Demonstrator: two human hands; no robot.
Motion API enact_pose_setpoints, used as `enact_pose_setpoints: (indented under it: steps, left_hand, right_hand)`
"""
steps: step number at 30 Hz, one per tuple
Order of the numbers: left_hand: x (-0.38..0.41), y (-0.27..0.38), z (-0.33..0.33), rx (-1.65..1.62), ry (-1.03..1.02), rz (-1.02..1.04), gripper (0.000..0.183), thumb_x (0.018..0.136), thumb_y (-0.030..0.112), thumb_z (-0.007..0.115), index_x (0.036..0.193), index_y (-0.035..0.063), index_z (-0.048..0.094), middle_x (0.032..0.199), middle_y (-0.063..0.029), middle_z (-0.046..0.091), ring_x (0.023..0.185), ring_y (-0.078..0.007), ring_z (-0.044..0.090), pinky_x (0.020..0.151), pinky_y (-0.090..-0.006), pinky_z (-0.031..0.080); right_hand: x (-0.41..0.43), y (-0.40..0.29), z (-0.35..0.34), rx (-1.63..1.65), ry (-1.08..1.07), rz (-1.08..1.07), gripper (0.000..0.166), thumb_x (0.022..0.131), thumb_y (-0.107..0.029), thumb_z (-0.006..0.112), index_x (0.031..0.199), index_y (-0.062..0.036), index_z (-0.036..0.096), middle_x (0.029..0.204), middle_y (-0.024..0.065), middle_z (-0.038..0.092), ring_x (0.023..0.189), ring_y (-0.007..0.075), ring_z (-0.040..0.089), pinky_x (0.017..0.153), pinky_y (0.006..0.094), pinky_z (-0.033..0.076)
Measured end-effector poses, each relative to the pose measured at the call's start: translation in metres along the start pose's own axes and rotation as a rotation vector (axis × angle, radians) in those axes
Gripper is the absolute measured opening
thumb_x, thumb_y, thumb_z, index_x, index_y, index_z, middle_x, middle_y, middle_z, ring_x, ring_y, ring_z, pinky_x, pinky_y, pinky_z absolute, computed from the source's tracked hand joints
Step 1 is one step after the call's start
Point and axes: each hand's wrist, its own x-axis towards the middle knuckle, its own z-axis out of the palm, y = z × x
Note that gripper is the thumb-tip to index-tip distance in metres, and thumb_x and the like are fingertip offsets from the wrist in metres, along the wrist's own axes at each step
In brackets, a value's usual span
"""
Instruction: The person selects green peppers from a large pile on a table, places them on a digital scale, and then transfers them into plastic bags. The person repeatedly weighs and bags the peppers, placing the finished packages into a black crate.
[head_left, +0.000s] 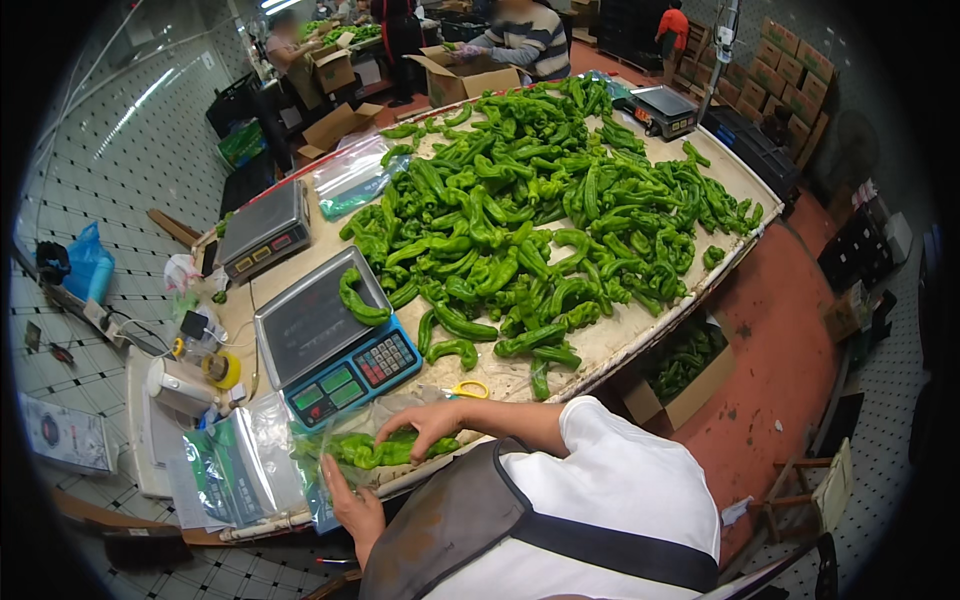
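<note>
A clear plastic bag (309, 480) with blue-green print lies at the table's near edge, with long green peppers (352, 448) in its mouth. My left hand (354, 501) presses against the bag's near side at its opening. From the other side my right hand (426, 429) curls over the peppers, thumb and fingers around them. Just beyond the bag stands a blue digital scale (341, 337) with a metal pan, a single curved green pepper (360, 300) resting on the pan. Yellow-handled scissors (470, 388) lie beside my right hand.
A large heap of green peppers (510, 202) covers much of the table. Flat printed bags (232, 469) lie to the left. A second scale (266, 225) and a third (660, 109) stand farther off. A cardboard box of peppers (697, 382) sits below the right edge. Other people (532, 41) work beyond.
</note>
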Motion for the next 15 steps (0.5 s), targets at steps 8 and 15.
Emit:
enact_pose_setpoints:
  steps: [8, 15]
  left_hand:
    - [0.000, 0.001, 0.001, -0.027, 0.037, 0.004, 0.083, 0.070, -0.014, 0.047, 0.149, 0.0038, 0.031, 0.151, -0.0220, 0.034, 0.139, -0.0401, 0.034, 0.106, -0.0420, 0.036]
    - [-0.001, 0.007, -0.001, -0.009, -0.047, 0.001, 0.091, 0.066, -0.009, 0.061, 0.150, 0.0046, 0.028, 0.153, -0.0210, 0.031, 0.138, -0.0409, 0.034, 0.106, -0.0413, 0.038]
  right_hand:
    - [0.005, 0.042, 0.004, -0.149, 0.060, 0.231, 0.072, 0.066, -0.024, 0.080, 0.131, -0.0010, 0.055, 0.123, 0.0168, 0.060, 0.118, 0.0224, 0.052, 0.100, 0.0344, 0.040]
    - [-0.032, 0.059, -0.009, -0.231, 0.151, 0.298, 0.076, 0.064, -0.028, 0.079, 0.130, -0.0007, 0.055, 0.124, 0.0172, 0.060, 0.114, 0.0248, 0.056, 0.094, 0.0333, 0.045]
